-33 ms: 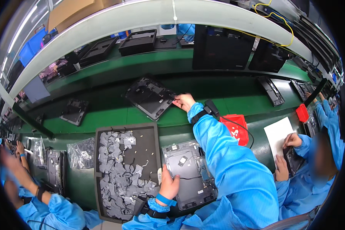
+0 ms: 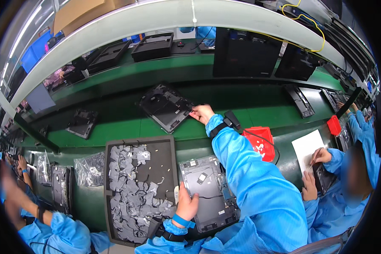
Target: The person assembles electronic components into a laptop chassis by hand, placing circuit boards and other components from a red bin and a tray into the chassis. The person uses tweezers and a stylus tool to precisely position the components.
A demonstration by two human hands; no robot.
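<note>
Reaching across the green conveyor belt (image 2: 114,127), the right hand (image 2: 202,113) pinches the near corner of a dark, flat device shell (image 2: 166,106) that lies tilted on the belt, fingers closed on its edge. The left hand (image 2: 187,206) rests curled over the left rim of a grey back cover (image 2: 209,197) lying flat on the surface just before the person, its fingers gripping that edge. Both panels look like thin moulded plastic: light, fairly stiff across the short side, likely to flex if lifted by one corner alone, and with small clips and ribs that could snap. A grip along a long edge or at two opposite sides seems the safer hold; the inner face, with its label and thin cable, is best left untouched. Just to the left of the grey cover sits a black tray (image 2: 111,190) heaped with small grey foam pads (image 2: 131,199), soft and feather-light, easily scattered. A red parts bin (image 2: 260,142) stands beside the right forearm. At the right edge, a co-worker's hands (image 2: 315,169) are at a white sheet (image 2: 307,148); another co-worker in a blue sleeve (image 2: 51,228) sits at the left.
</note>
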